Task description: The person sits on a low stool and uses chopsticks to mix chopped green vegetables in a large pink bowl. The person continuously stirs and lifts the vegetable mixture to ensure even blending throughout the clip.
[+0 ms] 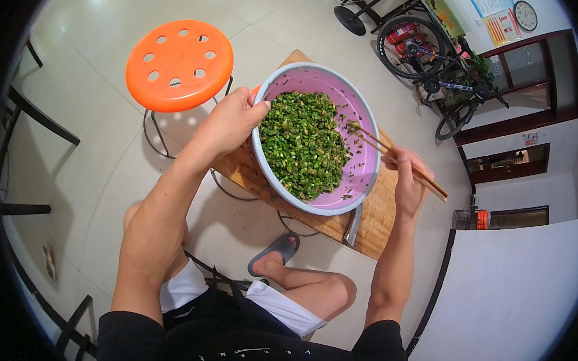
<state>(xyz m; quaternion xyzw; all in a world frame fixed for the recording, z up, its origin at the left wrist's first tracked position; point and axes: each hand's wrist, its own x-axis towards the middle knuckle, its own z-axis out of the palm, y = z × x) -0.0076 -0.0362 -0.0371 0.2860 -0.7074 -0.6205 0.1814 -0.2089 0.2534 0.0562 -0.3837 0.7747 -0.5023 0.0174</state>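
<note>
Greens are already cut fine and all sit in one basin (361,174), so the chopping part reads as done. Stirring looks partway: the chopped greens (303,142) are heaped toward the left side, the right inner wall is mostly bare, and loose scraps stuck there are not gathered in. How even the mix is deeper down cannot be told from above.

Grip: the left hand (233,121) is closed on the basin's left rim, thumb over the edge. The right hand (408,179) has a pair of chopsticks (434,189) pinched in the fingers, tips inside the basin near the right wall, with what may be a bit of green at the ends.

Chopped greens: bright to dark green, small, damp-looking, with brownish flecks too tiny to identify. Basin: round, pink inside, pale bluish rim, resting on a wooden board (379,210). A knife (353,227) lies on the board just beside the basin, partly hidden by it. An orange stool (179,58) stands off to the left.
</note>
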